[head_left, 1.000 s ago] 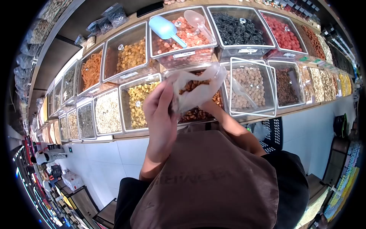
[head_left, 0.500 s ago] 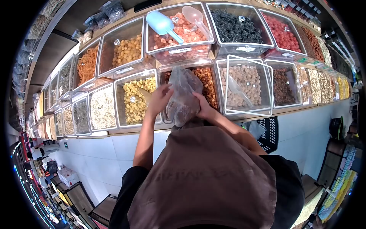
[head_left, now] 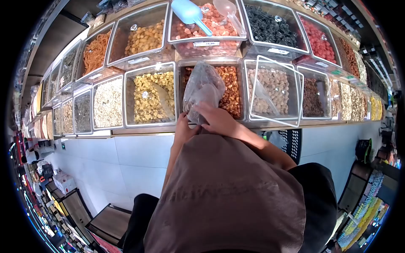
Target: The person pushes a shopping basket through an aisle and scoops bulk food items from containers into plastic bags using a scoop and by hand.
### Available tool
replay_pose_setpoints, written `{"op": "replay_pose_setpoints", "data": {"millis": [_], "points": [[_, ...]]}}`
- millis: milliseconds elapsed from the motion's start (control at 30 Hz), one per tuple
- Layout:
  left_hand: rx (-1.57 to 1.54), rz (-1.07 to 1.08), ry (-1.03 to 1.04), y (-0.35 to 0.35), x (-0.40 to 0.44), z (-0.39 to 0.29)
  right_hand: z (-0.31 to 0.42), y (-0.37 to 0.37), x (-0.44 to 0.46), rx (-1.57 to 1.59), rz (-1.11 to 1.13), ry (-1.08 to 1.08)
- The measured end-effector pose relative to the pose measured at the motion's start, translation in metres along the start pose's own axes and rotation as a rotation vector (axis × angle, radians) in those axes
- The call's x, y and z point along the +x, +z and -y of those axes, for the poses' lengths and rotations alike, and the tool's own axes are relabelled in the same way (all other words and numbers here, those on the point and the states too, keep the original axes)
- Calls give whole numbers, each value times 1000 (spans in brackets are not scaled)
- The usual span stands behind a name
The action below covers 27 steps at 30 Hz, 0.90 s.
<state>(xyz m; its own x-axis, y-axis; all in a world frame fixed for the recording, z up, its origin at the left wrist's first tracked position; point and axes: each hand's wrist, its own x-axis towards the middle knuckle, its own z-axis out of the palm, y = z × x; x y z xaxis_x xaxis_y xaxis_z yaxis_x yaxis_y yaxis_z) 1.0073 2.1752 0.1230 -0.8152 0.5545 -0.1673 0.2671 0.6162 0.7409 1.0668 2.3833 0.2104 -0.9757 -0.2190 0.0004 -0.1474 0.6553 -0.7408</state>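
Observation:
A crumpled clear plastic bag (head_left: 204, 84) lies over the front left part of the open bin of red-brown dried fruit (head_left: 231, 90). At the bag's lower left edge is my left hand (head_left: 184, 130), its fingers closed on the plastic. My right hand (head_left: 216, 119) reaches across the bag's lower end, with the fingers bent against it; the fingertips are partly hidden by plastic. Left of the bag stands a bin of yellow dried pieces (head_left: 154, 95) with a clear scoop inside. To the right, a bin of pale round pieces (head_left: 272, 90) has a tilted lid on top.
Behind is a row of lidded bins, with a blue scoop (head_left: 187, 12) and a clear scoop (head_left: 228, 9) on the pink one. More bins run off to both sides. A black perforated basket (head_left: 292, 145) is below the counter's front edge at right.
The bag was held up and spread, then lowered over the bin. Both hands have moved down to its near end and closer together. The view has shifted, with the floor showing more.

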Motion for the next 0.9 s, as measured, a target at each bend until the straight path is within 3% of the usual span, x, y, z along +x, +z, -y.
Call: {"op": "replay_pose_setpoints", "data": {"millis": [33, 100, 133, 300, 367, 433, 533, 700, 900], "points": [[0, 7, 12, 0, 2, 0, -15, 18, 4, -5, -11, 7], [-55, 11, 38, -3, 10, 1, -46, 51, 17, -92, -75, -202], [-73, 59, 27, -9, 11, -6, -44, 53, 26, -125, -72, -97], [-22, -12, 41, -2, 15, -22, -11, -3, 30, -19, -288, -57], [-21, -180, 148, 8, 29, -19, 1, -26, 26, 119, -390, -48], [8, -337, 177, 9, 41, -29, -6, -37, 26, 210, -587, -174], [-31, -403, 192, 6, 60, -25, 9, -73, 17, 192, -731, -9], [-249, -221, 120, -17, 67, -58, -1, -106, 9, 491, -822, 104], [-378, -74, 241, 29, 57, -114, 4, -112, 6, 234, -774, 194]]}}
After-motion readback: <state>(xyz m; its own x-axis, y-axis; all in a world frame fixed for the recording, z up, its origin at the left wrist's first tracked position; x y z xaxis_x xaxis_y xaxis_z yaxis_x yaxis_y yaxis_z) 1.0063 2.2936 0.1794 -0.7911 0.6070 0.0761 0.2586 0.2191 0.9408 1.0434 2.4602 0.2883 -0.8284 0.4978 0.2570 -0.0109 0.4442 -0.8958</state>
